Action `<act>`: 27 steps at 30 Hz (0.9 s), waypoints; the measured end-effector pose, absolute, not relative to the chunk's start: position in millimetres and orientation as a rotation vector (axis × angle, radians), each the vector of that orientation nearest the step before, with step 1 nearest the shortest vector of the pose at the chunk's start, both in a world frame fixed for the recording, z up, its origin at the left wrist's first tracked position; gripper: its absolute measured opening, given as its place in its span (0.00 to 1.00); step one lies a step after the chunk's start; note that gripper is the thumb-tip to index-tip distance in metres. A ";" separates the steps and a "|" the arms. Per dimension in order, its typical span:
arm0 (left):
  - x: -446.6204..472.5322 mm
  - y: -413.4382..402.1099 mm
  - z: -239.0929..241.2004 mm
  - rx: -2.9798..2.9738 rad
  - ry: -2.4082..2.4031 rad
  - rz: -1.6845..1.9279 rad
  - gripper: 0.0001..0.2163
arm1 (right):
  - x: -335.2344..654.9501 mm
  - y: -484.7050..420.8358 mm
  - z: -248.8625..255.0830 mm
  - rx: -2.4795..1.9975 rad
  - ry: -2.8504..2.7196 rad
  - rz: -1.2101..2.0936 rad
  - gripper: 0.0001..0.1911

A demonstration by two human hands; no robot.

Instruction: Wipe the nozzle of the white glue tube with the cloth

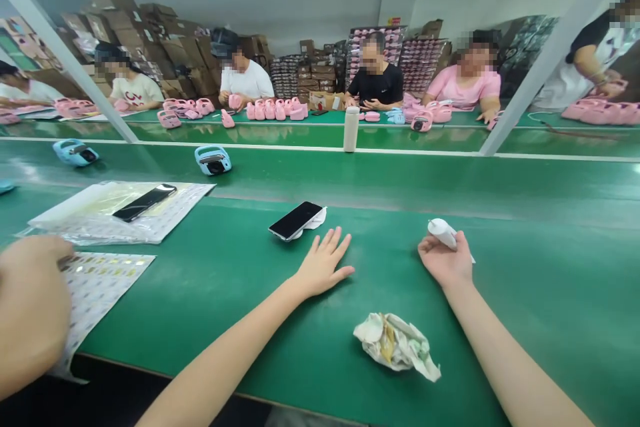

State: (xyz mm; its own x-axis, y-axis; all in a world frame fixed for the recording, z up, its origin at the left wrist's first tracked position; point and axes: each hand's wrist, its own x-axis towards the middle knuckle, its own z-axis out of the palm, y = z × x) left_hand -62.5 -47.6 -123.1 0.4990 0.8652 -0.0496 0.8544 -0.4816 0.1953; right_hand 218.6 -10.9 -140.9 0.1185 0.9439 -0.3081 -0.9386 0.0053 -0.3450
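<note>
The left hand (323, 267) lies flat and spread on the green worktop (525, 293), just near of a black phone (295, 220). The right hand (445, 260) is curled around a small white tube (443, 231) (nozzle pointing far-left). A crumpled rag (395, 343) lies nearer, between the forearms.

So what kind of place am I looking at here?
Most likely a small factory assembly line. A long green conveyor belt runs between two rows of seated workers, pink plastic casings sit lined up across from you, and stacked cardboard boxes fill the back wall.
</note>
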 end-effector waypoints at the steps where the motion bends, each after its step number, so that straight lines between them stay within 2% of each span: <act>1: -69.6 -52.9 -122.1 2.532 1.499 0.073 0.32 | 218.7 -11.1 -140.2 -0.527 -0.005 1.472 0.19; 14: -80.5 -60.1 -98.7 2.456 1.524 -0.122 0.32 | 218.1 -17.8 -130.5 -0.527 0.093 1.503 0.17; 19: -61.1 -35.4 -85.4 2.536 1.611 -0.010 0.23 | 217.1 -16.7 -129.9 -0.518 0.120 1.504 0.17; 23: -12.5 3.2 -92.7 2.610 1.609 0.183 0.26 | 216.6 -14.8 -130.0 -0.513 0.127 1.495 0.17; 27: 25.7 26.9 -115.0 2.609 1.458 0.143 0.29 | 217.4 -14.1 -130.0 -0.512 0.122 1.481 0.17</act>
